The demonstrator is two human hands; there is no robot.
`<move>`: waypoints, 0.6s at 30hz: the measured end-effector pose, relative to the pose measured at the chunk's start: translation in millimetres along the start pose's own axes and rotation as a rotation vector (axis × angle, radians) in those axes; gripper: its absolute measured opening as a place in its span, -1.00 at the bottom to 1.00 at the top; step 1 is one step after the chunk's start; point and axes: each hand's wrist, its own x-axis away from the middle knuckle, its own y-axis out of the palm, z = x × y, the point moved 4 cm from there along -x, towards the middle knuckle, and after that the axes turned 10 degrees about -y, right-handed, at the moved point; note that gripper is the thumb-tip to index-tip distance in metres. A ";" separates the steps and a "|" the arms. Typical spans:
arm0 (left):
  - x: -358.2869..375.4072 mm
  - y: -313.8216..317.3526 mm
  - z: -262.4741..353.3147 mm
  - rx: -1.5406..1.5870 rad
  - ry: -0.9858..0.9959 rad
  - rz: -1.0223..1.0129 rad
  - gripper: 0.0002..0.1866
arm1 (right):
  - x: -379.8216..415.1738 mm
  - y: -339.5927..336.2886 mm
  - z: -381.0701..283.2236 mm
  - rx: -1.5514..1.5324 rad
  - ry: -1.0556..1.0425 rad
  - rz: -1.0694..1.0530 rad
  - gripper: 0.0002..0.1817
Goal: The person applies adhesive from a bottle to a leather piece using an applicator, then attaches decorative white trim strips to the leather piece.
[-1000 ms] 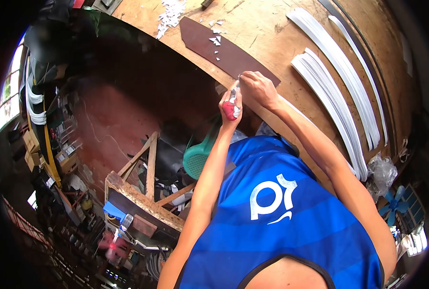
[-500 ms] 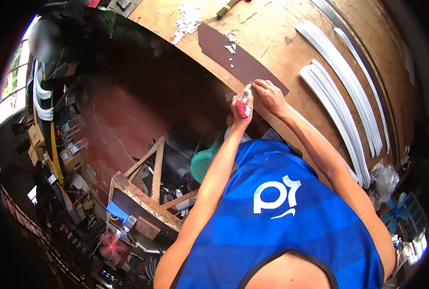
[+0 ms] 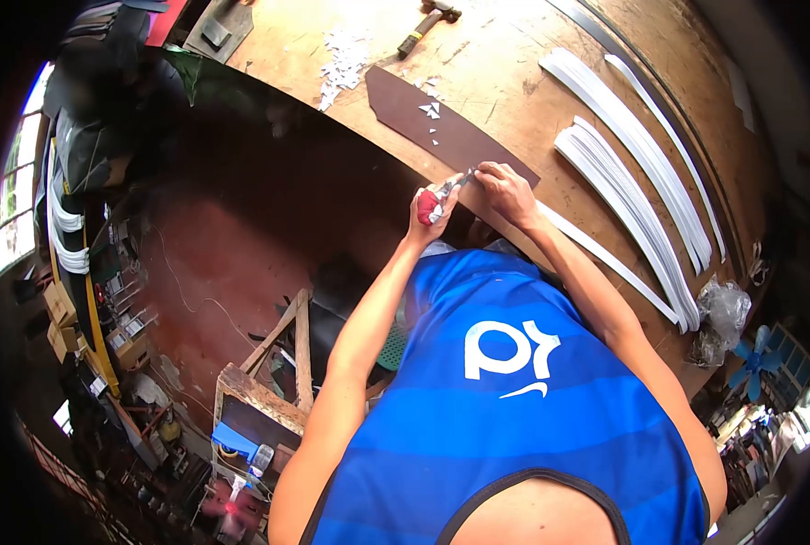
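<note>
My left hand (image 3: 417, 231) is closed around a red-handled tool (image 3: 428, 207) whose narrow metal end points toward my other hand. A thin white strip (image 3: 609, 265) runs along the table's near edge, its far end pinched in the closed fingers of my right hand (image 3: 511, 194). Fingertips and the tool's metal end meet close together at the table edge. Just beyond them lies a long dark brown piece (image 3: 450, 123) with small white scraps (image 3: 430, 110) on it. My fingers partly cover the tool's grip and the strip's tip.
On the wooden table (image 3: 505, 113) lie a hammer (image 3: 423, 29), a pile of white scraps (image 3: 343, 65) and two bundles of white strips (image 3: 618, 204). Crumpled clear plastic (image 3: 723, 313) sits at the right. A wooden frame (image 3: 268, 395) and a green perforated seat (image 3: 392, 348) stand lower left.
Both hands appear slightly lower and further apart, and the tool has drawn left, showing more of its metal end. The view has shifted, bringing the whole hammer into sight.
</note>
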 end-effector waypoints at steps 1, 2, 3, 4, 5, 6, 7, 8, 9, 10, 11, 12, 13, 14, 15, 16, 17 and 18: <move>-3.8 -8.5 -0.1 -0.101 -0.021 -0.027 -0.70 | -0.6 -0.6 -0.3 -0.003 0.013 -0.010 -0.72; -7.8 -13.3 0.3 -0.201 -0.041 -0.056 -0.70 | -1.4 -1.2 -0.4 -0.004 0.026 -0.020 -0.74; -9.4 -14.5 1.3 -0.192 -0.036 -0.065 -0.70 | -2.3 -3.0 -2.1 0.007 0.035 -0.023 -0.74; -10.4 -15.2 1.9 -0.098 -0.052 -0.066 -0.71 | -3.3 -5.3 -3.6 -0.005 0.031 -0.016 -0.75; -11.4 -14.8 2.6 -0.003 -0.069 -0.068 -0.72 | -4.3 -7.9 -4.2 -0.015 0.028 -0.010 -0.75; -12.0 -13.9 4.7 0.010 -0.066 -0.080 -0.72 | -4.2 -8.3 -3.0 -0.003 0.039 -0.015 -0.75; -11.3 -14.1 8.4 -0.038 -0.018 -0.061 -0.73 | -4.2 -8.1 -2.6 -0.014 0.033 -0.009 -0.76; -9.1 -14.0 12.3 -0.085 0.030 -0.042 -0.74 | -3.7 -7.6 -2.9 -0.026 0.028 -0.002 -0.76; -6.8 -14.3 22.5 -0.059 -0.044 -0.004 -0.75 | -3.9 -8.3 -3.0 -0.039 0.033 -0.006 -0.76; -8.2 -12.1 24.3 -0.048 -0.044 -0.014 -0.75 | -4.1 -8.7 -2.4 -0.028 0.043 -0.013 -0.76; -9.3 -12.1 24.3 -0.051 -0.070 0.016 -0.76 | -4.6 -8.9 -1.9 -0.037 0.041 -0.023 -0.76; -9.6 -12.1 22.7 -0.054 -0.097 0.050 -0.76 | -5.6 -9.6 -1.8 -0.048 0.035 -0.035 -0.76; -10.0 -9.3 12.7 -0.056 -0.131 0.024 -0.77 | -6.1 -10.0 -1.5 -0.072 0.044 -0.036 -0.77; -8.2 -6.4 10.2 0.015 -0.099 0.044 -0.76 | -6.7 -10.7 -0.8 -0.069 0.042 -0.047 -0.77; -7.1 -4.9 16.2 -0.038 -0.079 0.065 -0.76 | -8.0 -11.6 -0.8 -0.075 0.042 -0.057 -0.78; -4.8 -4.7 24.0 -0.096 -0.060 0.087 -0.75 | -8.1 -12.0 -1.1 -0.083 0.040 -0.065 -0.78; -1.0 -2.6 28.0 -0.096 -0.067 0.095 -0.75 | -8.2 -11.1 0.5 -0.090 0.037 -0.075 -0.79; 3.4 1.0 30.4 -0.087 -0.095 0.105 -0.74 | -8.8 -10.7 1.9 -0.097 0.030 -0.078 -0.79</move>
